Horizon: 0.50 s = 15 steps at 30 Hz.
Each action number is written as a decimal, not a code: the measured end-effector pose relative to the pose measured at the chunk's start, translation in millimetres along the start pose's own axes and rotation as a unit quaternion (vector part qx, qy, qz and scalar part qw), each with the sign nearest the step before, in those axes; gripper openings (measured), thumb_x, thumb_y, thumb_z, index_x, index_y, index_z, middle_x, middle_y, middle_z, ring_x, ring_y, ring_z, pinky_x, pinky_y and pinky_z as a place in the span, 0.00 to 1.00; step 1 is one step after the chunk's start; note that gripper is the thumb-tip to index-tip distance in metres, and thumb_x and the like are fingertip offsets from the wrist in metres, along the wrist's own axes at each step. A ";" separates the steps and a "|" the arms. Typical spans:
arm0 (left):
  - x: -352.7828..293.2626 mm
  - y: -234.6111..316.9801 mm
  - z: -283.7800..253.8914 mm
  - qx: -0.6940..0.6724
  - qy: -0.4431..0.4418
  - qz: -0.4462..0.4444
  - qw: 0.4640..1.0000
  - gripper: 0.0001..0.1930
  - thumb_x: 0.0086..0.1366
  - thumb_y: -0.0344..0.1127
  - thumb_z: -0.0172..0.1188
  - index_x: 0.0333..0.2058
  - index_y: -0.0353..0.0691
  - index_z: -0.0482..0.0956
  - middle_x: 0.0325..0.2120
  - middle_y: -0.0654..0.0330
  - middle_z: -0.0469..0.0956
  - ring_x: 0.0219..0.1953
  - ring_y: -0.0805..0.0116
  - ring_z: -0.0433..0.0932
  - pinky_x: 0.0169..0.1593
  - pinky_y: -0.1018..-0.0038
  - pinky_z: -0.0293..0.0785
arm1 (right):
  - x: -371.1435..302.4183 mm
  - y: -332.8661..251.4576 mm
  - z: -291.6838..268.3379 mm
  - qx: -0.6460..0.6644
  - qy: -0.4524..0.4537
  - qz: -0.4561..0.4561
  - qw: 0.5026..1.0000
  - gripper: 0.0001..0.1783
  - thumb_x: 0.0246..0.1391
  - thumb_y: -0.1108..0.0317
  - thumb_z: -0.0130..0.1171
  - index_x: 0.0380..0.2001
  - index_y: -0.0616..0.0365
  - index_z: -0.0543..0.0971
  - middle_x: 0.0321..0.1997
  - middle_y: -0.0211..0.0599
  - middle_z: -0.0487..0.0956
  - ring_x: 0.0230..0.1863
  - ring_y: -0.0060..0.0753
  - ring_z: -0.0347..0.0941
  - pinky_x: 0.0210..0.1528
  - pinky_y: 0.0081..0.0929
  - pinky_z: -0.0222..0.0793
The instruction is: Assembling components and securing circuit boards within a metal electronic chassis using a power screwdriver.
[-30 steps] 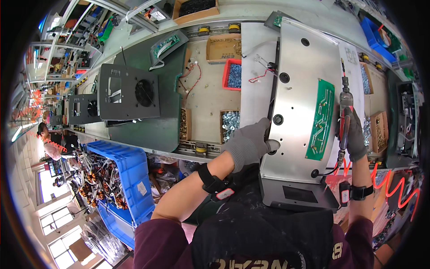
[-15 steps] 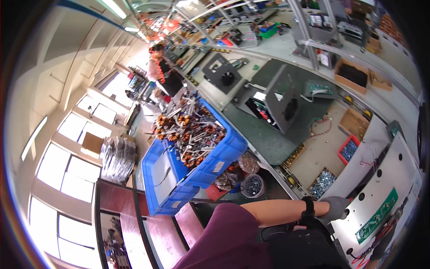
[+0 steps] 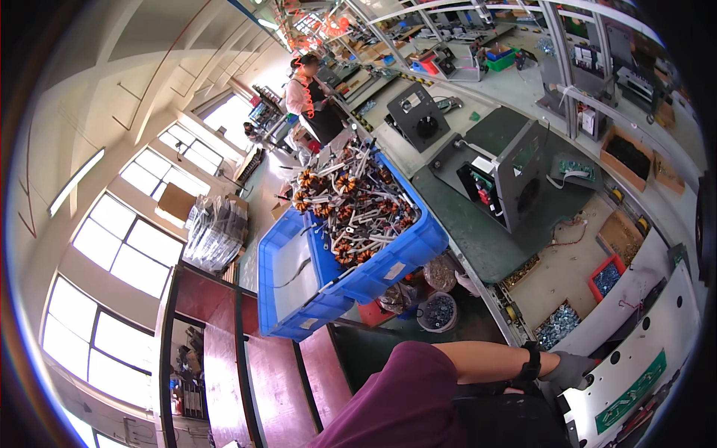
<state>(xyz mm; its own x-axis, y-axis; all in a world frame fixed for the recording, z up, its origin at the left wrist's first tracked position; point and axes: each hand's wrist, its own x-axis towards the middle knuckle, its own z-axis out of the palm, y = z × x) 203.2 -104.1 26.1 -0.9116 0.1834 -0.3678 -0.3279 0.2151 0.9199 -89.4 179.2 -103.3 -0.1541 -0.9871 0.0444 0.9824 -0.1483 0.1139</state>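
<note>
My left hand, in a grey glove with a black band on the wrist, is at the left edge of a white metal panel. Its fingers look curled, with a small reddish bit by the fingertips; what they hold is too small to make out. On the panel, which has several dark round holes, lies a green plate with pale markings. Beside it, at the lower right rim, a dark and red tool shape is partly cut off. My right hand does not show.
Left of my arm, a blue crate heaped with copper coils and leads sits on another blue crate. A bucket of metal parts stands below. Grey housings, a red bin and screws line the bench. Another person stands farther off.
The view has shifted, so the crates, bench and panel sit farther right in it. My left hand stays at the panel's edge. Less of the tool at the lower right shows.
</note>
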 end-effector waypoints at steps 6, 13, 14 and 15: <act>26.1 -26.6 16.0 0.074 0.041 -0.012 0.996 0.37 0.57 0.45 0.53 0.63 0.38 0.53 0.47 0.41 0.73 0.48 0.47 0.74 0.49 0.60 0.69 | 1.8 12.1 55.0 -0.315 -0.009 -0.083 0.946 0.25 0.64 0.55 0.44 0.62 0.48 0.63 0.55 0.31 0.72 0.42 0.23 0.73 0.45 0.17 0.70; 7.5 -17.9 -20.2 0.035 -0.053 -0.016 0.998 0.24 0.63 0.43 0.56 0.53 0.36 0.64 0.40 0.51 0.76 0.42 0.61 0.76 0.46 0.68 0.71 | -180.2 144.2 198.4 -0.645 0.353 -0.380 0.561 0.31 0.65 0.49 0.39 0.64 0.57 0.60 0.61 0.33 0.68 0.57 0.29 0.66 0.59 0.27 0.60; 8.9 -19.4 -22.1 0.028 -0.055 -0.019 0.998 0.24 0.63 0.45 0.57 0.51 0.35 0.65 0.38 0.51 0.76 0.40 0.62 0.76 0.45 0.68 0.72 | -176.9 187.6 208.7 -0.681 0.400 -0.390 0.474 0.33 0.65 0.47 0.39 0.64 0.59 0.60 0.62 0.33 0.67 0.61 0.30 0.63 0.62 0.30 0.57; 12.1 -14.2 -25.2 0.059 -0.072 -0.031 0.995 0.25 0.63 0.46 0.58 0.51 0.35 0.66 0.36 0.52 0.76 0.38 0.63 0.75 0.43 0.69 0.72 | -172.9 237.0 213.9 -0.664 0.433 -0.407 0.453 0.33 0.65 0.47 0.39 0.64 0.59 0.60 0.62 0.33 0.67 0.61 0.30 0.63 0.62 0.30 0.57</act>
<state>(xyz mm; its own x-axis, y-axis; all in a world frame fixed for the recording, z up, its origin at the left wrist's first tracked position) 190.6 -129.1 12.0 -0.8427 0.2998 -0.4472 -0.3434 0.3405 0.8753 147.4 327.7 128.3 -0.9886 -0.1410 0.0525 -0.0774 0.1771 -0.9811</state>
